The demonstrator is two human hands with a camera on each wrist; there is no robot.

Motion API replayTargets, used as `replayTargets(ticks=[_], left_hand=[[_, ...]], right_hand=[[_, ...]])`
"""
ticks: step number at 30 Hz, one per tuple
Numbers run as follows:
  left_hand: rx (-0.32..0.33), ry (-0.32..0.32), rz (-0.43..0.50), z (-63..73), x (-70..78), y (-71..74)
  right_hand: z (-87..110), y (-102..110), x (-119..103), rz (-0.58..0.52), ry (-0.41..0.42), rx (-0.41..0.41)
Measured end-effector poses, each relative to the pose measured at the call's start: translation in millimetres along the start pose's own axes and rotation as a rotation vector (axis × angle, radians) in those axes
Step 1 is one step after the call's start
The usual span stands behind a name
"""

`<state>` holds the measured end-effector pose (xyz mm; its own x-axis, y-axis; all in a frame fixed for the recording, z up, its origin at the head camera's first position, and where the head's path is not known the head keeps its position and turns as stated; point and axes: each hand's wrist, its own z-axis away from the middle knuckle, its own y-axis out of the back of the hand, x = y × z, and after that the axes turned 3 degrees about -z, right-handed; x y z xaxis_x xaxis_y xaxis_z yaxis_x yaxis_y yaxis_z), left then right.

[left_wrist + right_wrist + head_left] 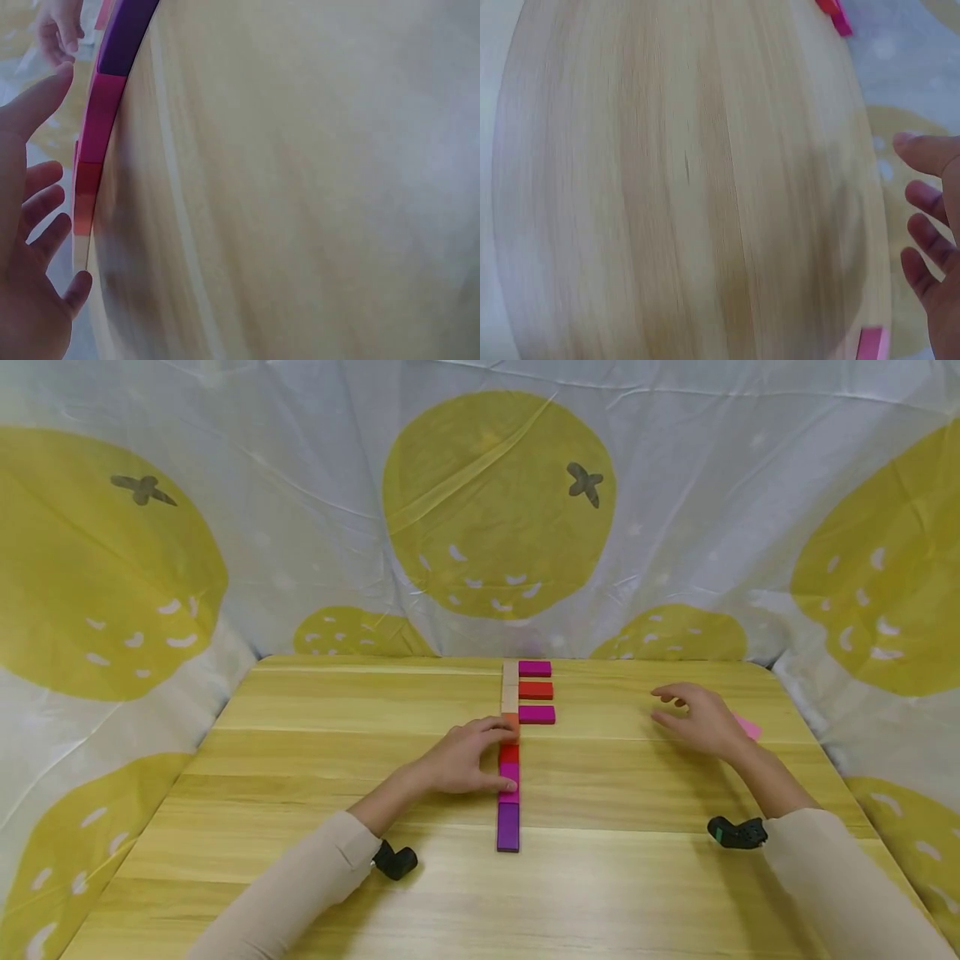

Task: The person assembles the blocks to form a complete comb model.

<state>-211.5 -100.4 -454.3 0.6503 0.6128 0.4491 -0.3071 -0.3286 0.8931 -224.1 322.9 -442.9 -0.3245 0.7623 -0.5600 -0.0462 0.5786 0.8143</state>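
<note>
A straight column of flat rectangular blocks runs down the middle of the table: pale wooden blocks (510, 681) at the far end, then an orange block (510, 719), a red block (509, 754), a magenta block (509, 772) and a purple block (508, 828) nearest me. Over the column's lower half is my left hand (461, 758), thumb and fingers apart; whether it touches the blocks I cannot tell. My right hand (697, 718) hovers above the table on the right with loosely bent fingers, holding nothing. Partly hidden behind it lies a pink block (750, 727).
Branching right from the column's far end are a magenta block (535, 669), a red block (536, 691) and another magenta block (536, 715). The wooden table (300, 760) ends at a patterned curtain (315, 527). Black wrist devices (737, 832) hang at both sleeves.
</note>
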Motion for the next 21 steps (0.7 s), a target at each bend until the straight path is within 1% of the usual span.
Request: replayTargets(ticks=[6,11,15,18,21], left_hand=[[-0.009,0.012,-0.027,3.6,-3.6,-5.2],[-0.018,0.007,-0.024,6.0,-3.6,-5.8],[-0.028,0.011,-0.017,6.7,-1.7,-4.6],[-0.044,0.017,-0.016,6.6,0.1,-3.7],[-0.061,0.032,-0.026,6.2,1.3,-3.7]], right_hand=[[19.5,18,23,0.011,-0.066,0.043],[30.7,28,41,0.011,-0.083,0.093],[37.1,33,55,0.013,-0.087,0.116],[42.1,36,64,0.018,-0.103,0.112],[46.3,38,73,0.030,-0.131,0.084]])
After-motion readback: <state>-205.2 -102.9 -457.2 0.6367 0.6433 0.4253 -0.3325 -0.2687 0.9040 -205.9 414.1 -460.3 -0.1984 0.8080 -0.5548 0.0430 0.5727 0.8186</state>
